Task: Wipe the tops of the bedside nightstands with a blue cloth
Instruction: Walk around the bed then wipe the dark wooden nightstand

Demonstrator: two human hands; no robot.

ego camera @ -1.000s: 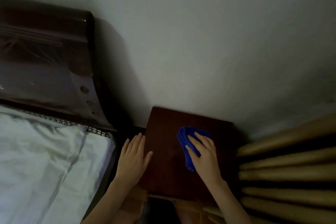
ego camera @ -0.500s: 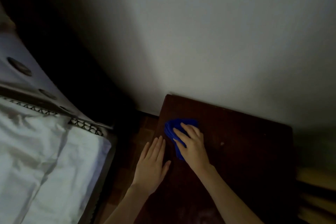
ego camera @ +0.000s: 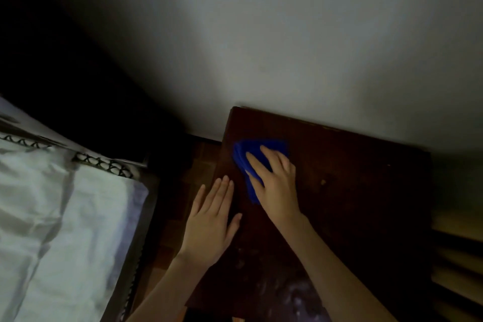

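Blue cloth (ego camera: 254, 157), folded and bunched, is lying near the upper left corner of a dark wooden nightstand top (ego camera: 352, 204), which is filling the lower right of the frame. The right hand (ego camera: 274, 180) is pressing flat on the cloth with fingers spread and extended, covering its right half, so the full outline of the cloth is hidden. What shows is running lengthwise from the upper left down toward the lower middle of the frame, roughly parallel to the nightstand's left edge. The left hand (ego camera: 213, 219) is lying open, palm down, fingers straight and together, at that left edge and holding nothing. Dim light is making the wood grain hard to read; pale smudges are showing near the bottom edge. A bed with white sheet (ego camera: 57, 230) is being cut off at the lower left, and tan curtain folds (ego camera: 457, 269) at the lower right. Compared with half a second ago, the camera is sitting closer, and the cloth and right hand are lying slightly farther from the left edge.
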